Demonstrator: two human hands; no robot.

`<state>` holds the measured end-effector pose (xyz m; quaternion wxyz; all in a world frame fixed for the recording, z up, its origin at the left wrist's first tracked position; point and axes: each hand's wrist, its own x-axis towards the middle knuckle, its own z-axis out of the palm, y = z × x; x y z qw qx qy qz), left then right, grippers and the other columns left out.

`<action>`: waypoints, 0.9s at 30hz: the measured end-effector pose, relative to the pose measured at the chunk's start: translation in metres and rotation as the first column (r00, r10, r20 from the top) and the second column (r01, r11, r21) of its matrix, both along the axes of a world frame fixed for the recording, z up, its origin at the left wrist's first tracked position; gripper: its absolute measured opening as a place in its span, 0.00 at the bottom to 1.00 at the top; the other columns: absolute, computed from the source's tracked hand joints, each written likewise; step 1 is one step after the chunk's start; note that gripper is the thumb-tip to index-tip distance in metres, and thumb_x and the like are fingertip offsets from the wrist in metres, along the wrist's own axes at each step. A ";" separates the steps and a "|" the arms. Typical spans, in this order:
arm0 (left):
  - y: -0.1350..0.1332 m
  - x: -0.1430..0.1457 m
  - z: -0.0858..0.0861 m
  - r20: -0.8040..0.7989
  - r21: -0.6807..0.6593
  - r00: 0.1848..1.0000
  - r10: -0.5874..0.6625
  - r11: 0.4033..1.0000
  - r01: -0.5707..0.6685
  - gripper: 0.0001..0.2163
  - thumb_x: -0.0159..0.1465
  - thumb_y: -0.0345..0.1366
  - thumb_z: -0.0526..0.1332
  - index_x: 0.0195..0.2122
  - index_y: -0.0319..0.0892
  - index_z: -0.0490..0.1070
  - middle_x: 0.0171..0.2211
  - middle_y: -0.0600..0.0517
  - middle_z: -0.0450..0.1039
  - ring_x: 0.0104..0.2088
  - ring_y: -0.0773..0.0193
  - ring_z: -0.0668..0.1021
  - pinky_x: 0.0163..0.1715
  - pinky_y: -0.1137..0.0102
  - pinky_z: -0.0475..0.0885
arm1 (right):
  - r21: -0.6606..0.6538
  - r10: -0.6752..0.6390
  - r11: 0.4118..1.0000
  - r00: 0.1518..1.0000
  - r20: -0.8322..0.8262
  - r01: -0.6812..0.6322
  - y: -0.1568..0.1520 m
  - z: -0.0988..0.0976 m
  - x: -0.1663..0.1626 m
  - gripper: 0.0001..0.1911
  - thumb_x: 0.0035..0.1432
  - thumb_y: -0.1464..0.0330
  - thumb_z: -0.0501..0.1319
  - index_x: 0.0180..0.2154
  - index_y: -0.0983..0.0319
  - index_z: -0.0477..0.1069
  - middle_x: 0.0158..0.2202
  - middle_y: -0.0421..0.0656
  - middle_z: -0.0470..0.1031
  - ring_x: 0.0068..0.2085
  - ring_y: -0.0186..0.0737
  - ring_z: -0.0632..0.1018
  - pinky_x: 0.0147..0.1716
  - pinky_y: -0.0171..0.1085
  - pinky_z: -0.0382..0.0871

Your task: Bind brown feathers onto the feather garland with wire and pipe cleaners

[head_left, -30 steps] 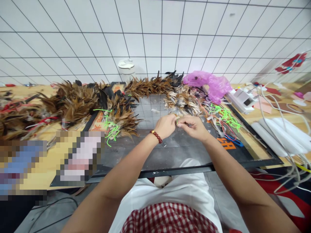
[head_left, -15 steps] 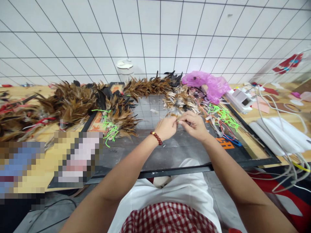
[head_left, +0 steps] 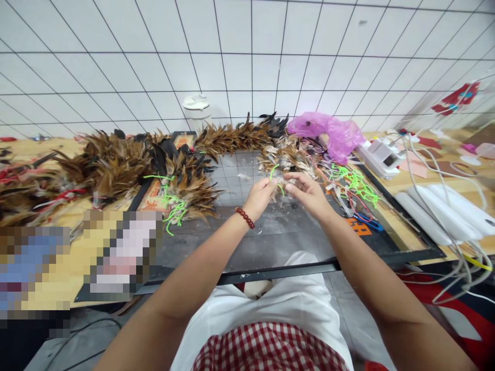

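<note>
A short piece of bright green string (head_left: 273,171) sticks up from the fingertips of my left hand (head_left: 262,197), which is closed in a pinch and wears a dark red bead bracelet. The string's other end curls down between the hands. Just to the right, my right hand (head_left: 307,196) has its fingers apart, close to the string and seemingly not holding it. Pale fluff shows below the fingertips. Behind the hands lies a heap of loose brown and white feathers (head_left: 288,154). More green strings (head_left: 356,183) are tangled to the right of my right hand.
Bundles of brown-black feathers (head_left: 189,185) with green strings lie left, and a feather strip (head_left: 235,138) lies behind. A pink plastic bag (head_left: 328,131), white jar (head_left: 197,111), blue-handled scissors (head_left: 369,222), white charger (head_left: 381,157) and loose cables surround the dark board (head_left: 216,247).
My hands have moved slightly apart, and the right fingers have opened away from the left. A green string now shows at my left fingertips.
</note>
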<state>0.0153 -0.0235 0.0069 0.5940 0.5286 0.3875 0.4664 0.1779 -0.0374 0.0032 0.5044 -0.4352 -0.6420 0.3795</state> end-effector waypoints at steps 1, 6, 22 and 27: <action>-0.001 0.000 0.001 0.026 -0.018 1.000 0.007 1.000 -0.007 0.17 0.59 0.47 0.61 0.22 0.40 0.62 0.16 0.59 0.52 0.18 0.75 0.56 0.19 0.76 0.51 | -0.029 0.024 0.999 0.999 -0.023 -0.025 0.000 -0.002 -0.003 0.22 0.51 0.55 0.67 0.46 0.58 0.72 0.35 0.40 0.73 0.25 0.30 0.68 0.25 0.34 0.64; -0.004 0.001 0.005 0.116 -0.041 0.993 0.023 0.999 -0.018 0.16 0.57 0.43 0.65 0.20 0.39 0.64 0.15 0.60 0.51 0.17 0.76 0.55 0.17 0.75 0.49 | -0.114 0.008 0.993 0.997 -0.077 -0.016 0.000 -0.005 -0.012 0.21 0.44 0.53 0.70 0.35 0.62 0.74 0.27 0.38 0.73 0.24 0.29 0.69 0.24 0.32 0.64; -0.003 -0.002 0.006 -0.012 0.131 1.000 -0.017 0.991 0.018 0.12 0.61 0.38 0.59 0.24 0.39 0.75 0.37 0.48 0.73 0.43 0.64 0.72 0.45 0.69 0.66 | -0.202 -0.111 0.979 0.933 -0.343 0.043 -0.002 0.006 -0.008 0.17 0.43 0.56 0.71 0.29 0.62 0.74 0.21 0.38 0.74 0.23 0.30 0.73 0.25 0.32 0.68; -0.002 -0.001 0.000 -0.199 0.281 0.980 0.012 0.959 0.045 0.16 0.63 0.39 0.56 0.20 0.39 0.69 0.31 0.49 0.70 0.40 0.63 0.71 0.45 0.68 0.67 | -0.112 -0.071 0.993 0.968 -0.240 0.045 -0.004 0.009 -0.009 0.17 0.44 0.56 0.71 0.28 0.62 0.74 0.21 0.39 0.75 0.24 0.31 0.73 0.26 0.33 0.69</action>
